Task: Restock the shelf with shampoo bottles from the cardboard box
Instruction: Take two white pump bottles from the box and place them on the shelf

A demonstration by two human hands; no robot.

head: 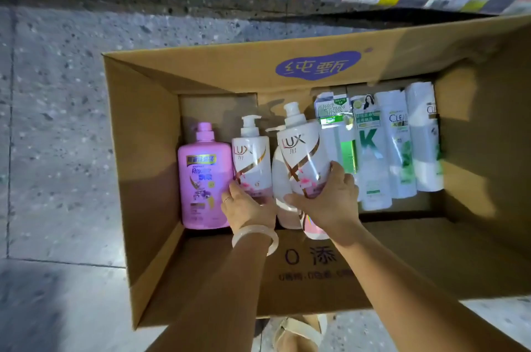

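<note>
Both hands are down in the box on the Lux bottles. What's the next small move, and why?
Probably lift both bottles straight up out of the cardboard box. The right hand already wraps the raised Lux bottle, and the left hand grips the base of the Lux bottle beside it. A third white bottle lies between them, so lifting vertically should avoid dragging it.

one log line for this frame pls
left hand: on white LUX pump bottle | right hand: lifting second LUX bottle | brown cardboard box
</note>
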